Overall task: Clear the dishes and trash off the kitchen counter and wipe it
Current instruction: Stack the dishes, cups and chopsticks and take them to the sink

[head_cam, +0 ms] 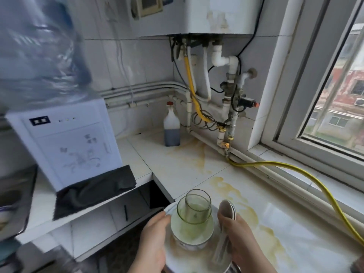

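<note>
Two grips on one plate (174, 255) — left grip (151, 239) curled over its rim, right grip (242, 239) pinching a spoon (227, 208); bowl (192, 234) and glass (196, 207) between them.

A white water dispenser (67, 142) stood at the left with a large blue bottle (39, 52) upturned on top, blurred; a white boiler (206, 14) hung on the tiled wall above a tangle of pipes (226, 107); a plastic bottle (172, 127), part full of dark liquid, stood in the corner; a yellow hose (266, 164) ran along beneath the window (334, 107).
</note>
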The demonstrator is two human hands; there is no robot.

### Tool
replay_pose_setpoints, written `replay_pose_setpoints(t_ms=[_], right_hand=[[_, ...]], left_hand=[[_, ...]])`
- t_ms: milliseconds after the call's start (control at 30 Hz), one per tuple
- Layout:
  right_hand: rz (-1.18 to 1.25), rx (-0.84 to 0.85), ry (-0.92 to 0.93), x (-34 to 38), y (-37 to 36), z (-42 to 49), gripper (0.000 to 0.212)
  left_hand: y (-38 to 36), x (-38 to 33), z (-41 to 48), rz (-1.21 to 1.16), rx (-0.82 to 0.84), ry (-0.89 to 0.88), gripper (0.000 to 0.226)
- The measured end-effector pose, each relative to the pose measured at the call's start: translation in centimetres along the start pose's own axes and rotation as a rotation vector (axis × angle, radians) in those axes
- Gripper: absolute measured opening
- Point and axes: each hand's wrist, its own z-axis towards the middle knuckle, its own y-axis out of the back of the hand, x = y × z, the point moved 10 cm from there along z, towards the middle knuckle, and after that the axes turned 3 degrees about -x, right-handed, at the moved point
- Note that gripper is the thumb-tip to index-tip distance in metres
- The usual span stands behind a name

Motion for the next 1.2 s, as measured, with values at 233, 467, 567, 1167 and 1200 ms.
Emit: replay_pose_setpoints(t_ms=[233, 467, 567, 1167, 1200], right_hand=[[-0.041, 0.106, -0.06, -2.5, -7.6, -0.9, 0.044], [-0.083, 0.226, -0.038, -2.5, -15.7, -5.7, 0.015], [-0.112, 0.256, -0.043, -2.9, -19.1, -7.3, 0.012], [-0.159, 0.565, -0.075, -8.8, -44.9, -20.3, 0.011], [-0.168, 0.593, -0.084, -9.4, -46.5, -21.0, 0.011]], left_hand=[[6.3, -4.0, -3.5, -0.088, -0.123, -0.059, 0.05], [17.1, -4.2, -1.7, -0.082, -0.202, -0.101, 0.081], [19.5, -6.4, -3.8, -0.15, -0.214, -0.112, 0.075], [45.3, -14.6, -10.1, -0.22, -0.39, -0.254, 0.018], [46.8, -14.8, -10.7, -0.212, -0.416, -0.263, 0.016]])
